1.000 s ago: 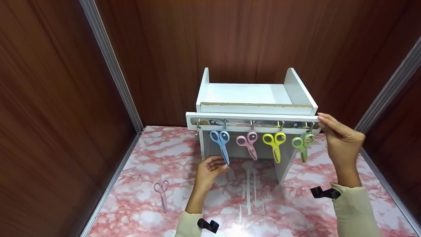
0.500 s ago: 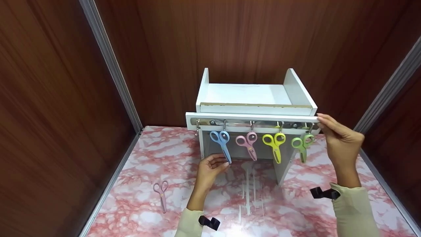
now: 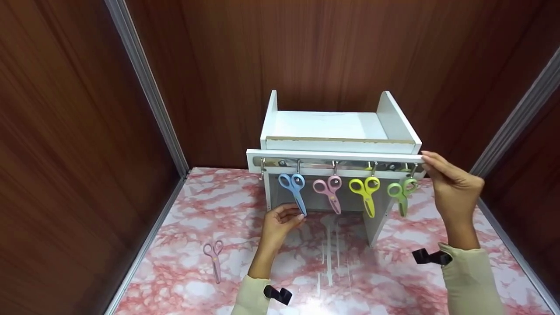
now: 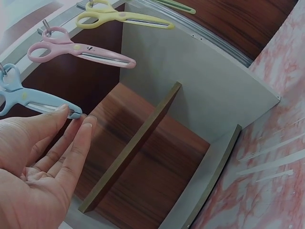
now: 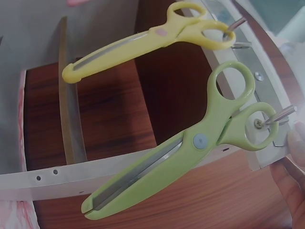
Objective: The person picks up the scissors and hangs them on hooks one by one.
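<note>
In the head view, blue scissors [image 3: 295,188] hang by one finger loop from a hook on the white hook rail [image 3: 323,155]. My left hand [image 3: 276,227] pinches their blade tip; the left wrist view shows the thumb on the tip, with fingers behind. My right hand [image 3: 457,186] holds the rail's right end between thumb and fingers. Pink scissors [image 3: 331,194], yellow scissors [image 3: 367,192] and green scissors [image 3: 400,194] hang on hooks further right. The leftmost hook [image 3: 262,164] bears nothing.
Another pair of pink scissors [image 3: 215,261] lies on the marbled table [image 3: 183,288] at the left. Behind the rail stands a white shelf unit [image 3: 332,124] with raised sides. Wood-patterned panels [image 3: 350,52] enclose the table at the back and sides.
My left hand has shifted slightly up and to the right, still pinching the tip of the blue scissors. The right hand and the rail look almost unmoved.
</note>
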The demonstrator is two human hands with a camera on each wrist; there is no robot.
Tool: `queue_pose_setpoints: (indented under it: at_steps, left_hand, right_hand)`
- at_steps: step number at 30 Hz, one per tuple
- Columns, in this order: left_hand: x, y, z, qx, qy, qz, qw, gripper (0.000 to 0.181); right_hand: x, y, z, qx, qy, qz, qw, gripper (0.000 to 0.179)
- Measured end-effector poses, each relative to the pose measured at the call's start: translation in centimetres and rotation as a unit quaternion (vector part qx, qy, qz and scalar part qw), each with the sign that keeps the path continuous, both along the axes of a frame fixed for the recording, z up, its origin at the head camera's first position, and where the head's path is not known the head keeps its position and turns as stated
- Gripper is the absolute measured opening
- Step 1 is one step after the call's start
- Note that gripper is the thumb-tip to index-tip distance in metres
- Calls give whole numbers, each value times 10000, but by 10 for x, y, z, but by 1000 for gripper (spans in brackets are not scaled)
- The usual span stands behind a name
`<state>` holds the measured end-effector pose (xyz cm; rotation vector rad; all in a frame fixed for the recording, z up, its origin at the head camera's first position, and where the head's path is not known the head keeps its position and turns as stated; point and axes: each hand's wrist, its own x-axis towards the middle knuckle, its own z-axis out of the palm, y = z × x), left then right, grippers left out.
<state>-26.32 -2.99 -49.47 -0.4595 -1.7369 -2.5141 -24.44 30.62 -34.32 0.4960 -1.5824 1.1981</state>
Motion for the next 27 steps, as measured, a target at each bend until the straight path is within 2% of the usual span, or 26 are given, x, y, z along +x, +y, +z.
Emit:
queue_pose_setpoints:
  at_steps: [7,14,20,27]
  left_hand:
    - [2,-3,-2,301,-30,-52,9995,33]
    - [6,-8,-11,151,38,118,9998,36]
    - [13,-13,-12,-192,-44,184,9996,29]
    - [35,-23,5,-1011,48,314,9944,23]
  right_hand:
    - [1,1,0,-10,-14,37,10000,22]
    - [-1,1,-1,-62,32,8,10000,20]
    - [-1,1,-2,-17,33,-27,10000,21]
    - [-1,0,-1,-19,70,-16,10000,21]
